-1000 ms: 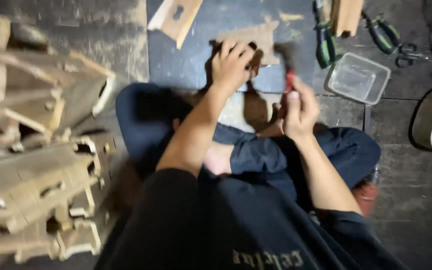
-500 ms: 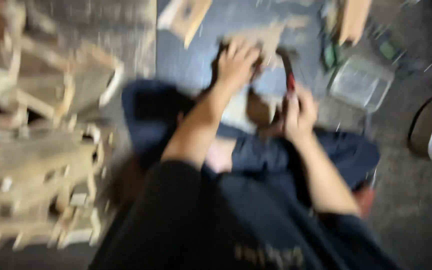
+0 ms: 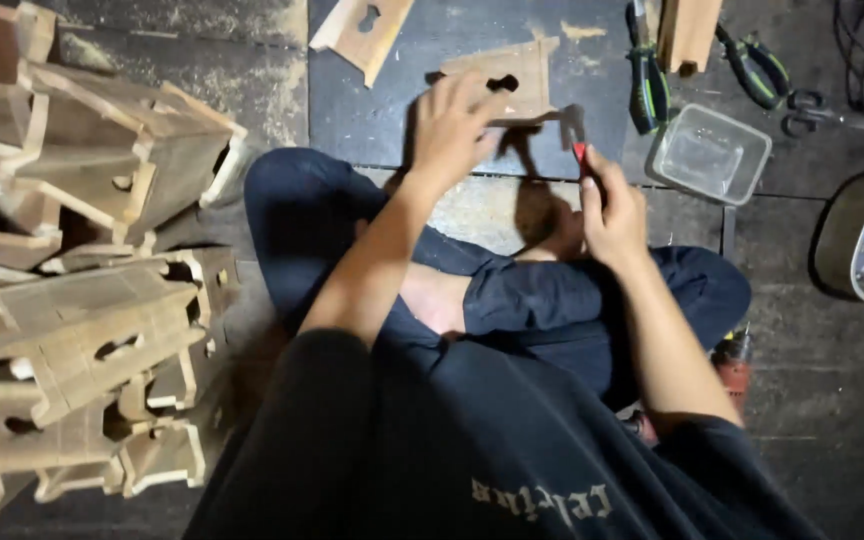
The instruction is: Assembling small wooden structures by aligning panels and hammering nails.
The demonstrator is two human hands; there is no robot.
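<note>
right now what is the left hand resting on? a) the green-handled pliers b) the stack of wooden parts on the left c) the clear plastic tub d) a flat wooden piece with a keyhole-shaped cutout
d: the left hand presses on the flat wooden piece with the keyhole-shaped cutout, while the clear plastic tub and the green-handled pliers lie untouched to its right.

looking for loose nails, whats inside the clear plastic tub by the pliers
The tub looks empty: through its clear walls only the dark mat beneath shows. Nothing covers it, but small bits like nails could be too fine to make out from this view.
</note>
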